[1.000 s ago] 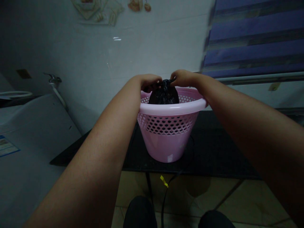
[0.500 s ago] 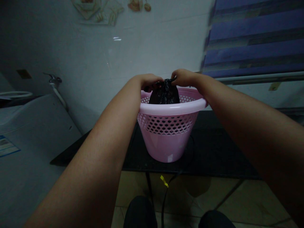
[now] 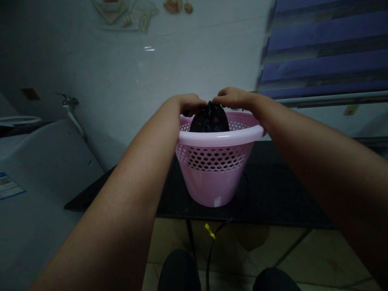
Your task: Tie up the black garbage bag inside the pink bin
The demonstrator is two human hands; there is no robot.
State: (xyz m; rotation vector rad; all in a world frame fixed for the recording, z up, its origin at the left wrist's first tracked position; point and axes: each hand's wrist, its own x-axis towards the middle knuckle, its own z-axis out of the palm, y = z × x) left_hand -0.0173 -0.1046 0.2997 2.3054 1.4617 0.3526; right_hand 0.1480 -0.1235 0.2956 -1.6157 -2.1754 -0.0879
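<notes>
A pink plastic basket [image 3: 214,188] with a band of holes stands upright on a black table. Inside it a black plastic bag [image 3: 209,121] bulges above the rim, its top gathered into a bunch. My left hand [image 3: 192,104] is closed on the bag's top from the left, fingers curled and partly in shadow. From the right, my right hand [image 3: 228,98] pinches the bag's gathered top, its fingertips close to those of the left. What lies inside the bag is hidden.
The black table [image 3: 281,190] extends to the right. At left stands a grey-white appliance [image 3: 45,169], with a tap [image 3: 69,101] on the tiled wall behind. A dark cable with a yellow tag [image 3: 209,231] hangs below the table's front edge. A purple striped blind [image 3: 327,44] hangs at upper right.
My right hand has shifted slightly left, nearer to my left hand. The bag's gathered neck now looks shorter and leans left. The basket has not moved.
</notes>
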